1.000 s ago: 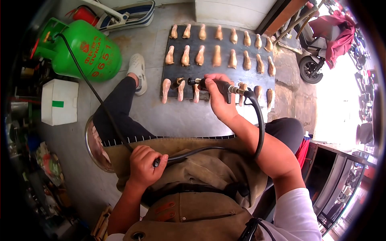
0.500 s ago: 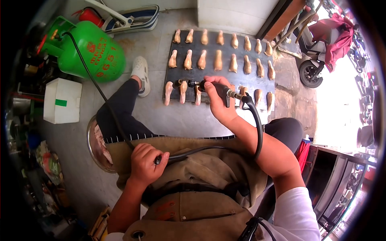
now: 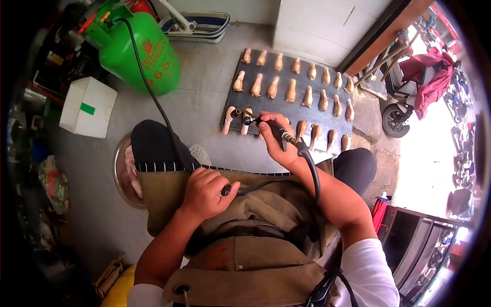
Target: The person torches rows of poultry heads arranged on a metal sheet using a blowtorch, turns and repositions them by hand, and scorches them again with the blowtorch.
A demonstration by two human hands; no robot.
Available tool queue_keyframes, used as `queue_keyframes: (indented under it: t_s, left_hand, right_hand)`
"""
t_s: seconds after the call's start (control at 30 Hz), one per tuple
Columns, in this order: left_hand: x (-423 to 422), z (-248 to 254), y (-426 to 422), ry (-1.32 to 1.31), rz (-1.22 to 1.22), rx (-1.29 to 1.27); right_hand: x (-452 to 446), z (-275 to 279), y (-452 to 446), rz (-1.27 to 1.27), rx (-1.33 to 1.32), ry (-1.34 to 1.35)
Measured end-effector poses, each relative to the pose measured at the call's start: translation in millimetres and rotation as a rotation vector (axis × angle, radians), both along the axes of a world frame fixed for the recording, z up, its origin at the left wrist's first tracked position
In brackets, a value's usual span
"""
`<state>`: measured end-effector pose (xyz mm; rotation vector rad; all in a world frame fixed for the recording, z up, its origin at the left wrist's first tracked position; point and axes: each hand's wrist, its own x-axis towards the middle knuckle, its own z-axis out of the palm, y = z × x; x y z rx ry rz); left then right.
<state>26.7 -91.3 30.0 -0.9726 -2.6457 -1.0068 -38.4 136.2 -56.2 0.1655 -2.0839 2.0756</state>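
Note:
My right hand [image 3: 276, 140] is closed round the handle of a black gas torch [image 3: 279, 131]. The torch's nozzle points left, over the near row of pale meat pieces on a dark board [image 3: 276, 107]. Several pieces lie there in three rows, some browner than others. Close to the nozzle are a pale piece [image 3: 228, 121] and its neighbour. At my lap my left hand [image 3: 208, 193] is wrapped round a black rod-like thing [image 3: 225, 190], whose end shows by the thumb. A black hose [image 3: 148, 87] runs from the green gas cylinder [image 3: 146, 56] to my left hand's side.
Left of my knee is a round metal bowl [image 3: 120, 174] with pale meat. A white box [image 3: 88, 108] stands farther left, and a folded tub [image 3: 204, 28] lies behind. At the right are a scooter [image 3: 399, 115] and a metal-framed cabinet [image 3: 414, 240].
The view has shifted, so the board and cylinder sit lower and farther right. My left knee has come inward, over the shoe. Both hands keep their holds.

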Motion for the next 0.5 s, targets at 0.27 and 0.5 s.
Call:
queue_keyframes:
  t_s: [0.27, 0.5]
  left_hand:
    - [-18.3, -32.6, -7.3, -0.138, 0.052, 0.096]
    - [-28.1, -46.1, 5.2, -0.343, 0.009, 0.035]
  right_hand:
    - [21.6, -11.4, -9.3, -0.004, 0.157, -0.007]
    - [46.8, -19.5, -0.2, -0.054, 0.152, -0.03]
